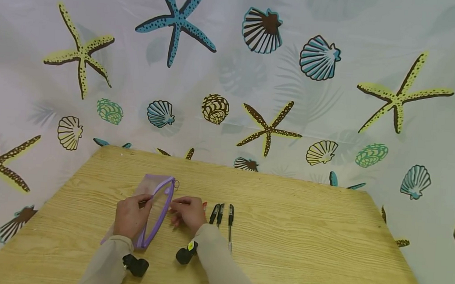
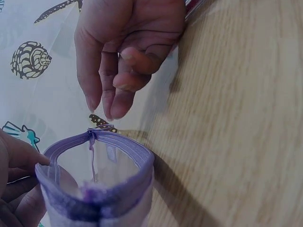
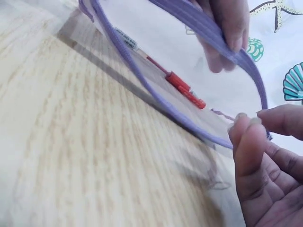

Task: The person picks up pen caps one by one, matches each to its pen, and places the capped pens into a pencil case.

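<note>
A translucent pouch with a purple zip edge (image 1: 164, 213) lies left of the table's middle, its mouth spread wide. My left hand (image 1: 130, 216) pinches one side of the mouth between thumb and fingers. Through the opening, a red pen (image 3: 180, 87) with a clear barrel shows inside the pouch in the right wrist view. My right hand (image 1: 191, 212) hovers by the opposite edge, fingers loosely bent and holding nothing. In the left wrist view, a small gap separates the right fingertips (image 2: 113, 113) from the end with the ring-shaped zip pull (image 2: 102, 127).
Beyond my right hand, the end of another red pen (image 1: 205, 205) peeks out. To its right lie several black-capped pens (image 1: 230, 215) on the wooden table (image 1: 304, 235). A white curtain (image 1: 224, 71) printed with shells and starfish surrounds the table's back and sides.
</note>
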A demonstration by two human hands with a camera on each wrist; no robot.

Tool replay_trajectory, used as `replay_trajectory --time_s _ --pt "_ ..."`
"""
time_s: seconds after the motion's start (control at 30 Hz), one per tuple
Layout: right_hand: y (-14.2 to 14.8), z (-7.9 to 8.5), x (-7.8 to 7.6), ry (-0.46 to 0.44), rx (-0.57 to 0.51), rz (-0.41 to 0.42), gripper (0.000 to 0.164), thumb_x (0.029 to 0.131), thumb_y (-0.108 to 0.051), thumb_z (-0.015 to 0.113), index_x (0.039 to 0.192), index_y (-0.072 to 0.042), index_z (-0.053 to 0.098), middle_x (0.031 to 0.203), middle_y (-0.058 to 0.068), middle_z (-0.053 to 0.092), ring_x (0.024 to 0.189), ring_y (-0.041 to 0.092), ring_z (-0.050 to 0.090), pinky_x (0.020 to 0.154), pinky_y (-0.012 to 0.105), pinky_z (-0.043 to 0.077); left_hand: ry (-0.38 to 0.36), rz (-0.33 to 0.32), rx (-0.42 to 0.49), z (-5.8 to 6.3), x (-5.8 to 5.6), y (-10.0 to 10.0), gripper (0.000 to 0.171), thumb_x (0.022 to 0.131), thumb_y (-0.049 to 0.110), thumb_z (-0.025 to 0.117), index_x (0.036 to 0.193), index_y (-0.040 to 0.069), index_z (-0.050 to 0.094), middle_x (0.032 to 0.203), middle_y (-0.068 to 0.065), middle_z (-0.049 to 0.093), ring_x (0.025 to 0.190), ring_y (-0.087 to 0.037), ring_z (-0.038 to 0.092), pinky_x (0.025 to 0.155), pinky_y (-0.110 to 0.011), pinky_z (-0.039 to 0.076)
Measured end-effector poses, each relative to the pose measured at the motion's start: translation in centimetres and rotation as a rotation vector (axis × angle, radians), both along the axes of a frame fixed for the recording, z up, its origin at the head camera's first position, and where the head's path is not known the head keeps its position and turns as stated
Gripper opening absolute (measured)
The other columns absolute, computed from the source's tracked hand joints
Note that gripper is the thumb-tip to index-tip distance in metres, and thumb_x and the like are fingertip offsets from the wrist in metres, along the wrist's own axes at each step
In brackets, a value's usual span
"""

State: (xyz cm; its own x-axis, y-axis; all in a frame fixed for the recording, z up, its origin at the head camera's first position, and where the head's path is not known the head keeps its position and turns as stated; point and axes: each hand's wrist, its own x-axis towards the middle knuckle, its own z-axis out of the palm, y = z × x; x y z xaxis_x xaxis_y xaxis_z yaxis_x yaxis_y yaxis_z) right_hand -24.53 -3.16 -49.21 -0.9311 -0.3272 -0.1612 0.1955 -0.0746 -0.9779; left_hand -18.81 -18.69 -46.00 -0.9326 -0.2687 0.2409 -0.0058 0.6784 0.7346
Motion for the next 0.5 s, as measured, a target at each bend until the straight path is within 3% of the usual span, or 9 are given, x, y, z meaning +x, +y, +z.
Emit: replay_trajectory --time_s 0.5 --pt "2.1 0.8 -0.1 0.026 0.062 -0.012 0.028 0.09 -0.011 0.066 0.112 0.007 0.065 0.083 0.014 0.07 0.049 0.011 0.057 0.044 0.026 0.049 0.019 -0.003 0.001 -0.4 0.0 0.0 0.024 0.092 0.007 0.061 0.111 -0.005 0.07 0.106 -0.024 0.069 0.093 -0.034 0.069 0.075 -0.044 0.056"
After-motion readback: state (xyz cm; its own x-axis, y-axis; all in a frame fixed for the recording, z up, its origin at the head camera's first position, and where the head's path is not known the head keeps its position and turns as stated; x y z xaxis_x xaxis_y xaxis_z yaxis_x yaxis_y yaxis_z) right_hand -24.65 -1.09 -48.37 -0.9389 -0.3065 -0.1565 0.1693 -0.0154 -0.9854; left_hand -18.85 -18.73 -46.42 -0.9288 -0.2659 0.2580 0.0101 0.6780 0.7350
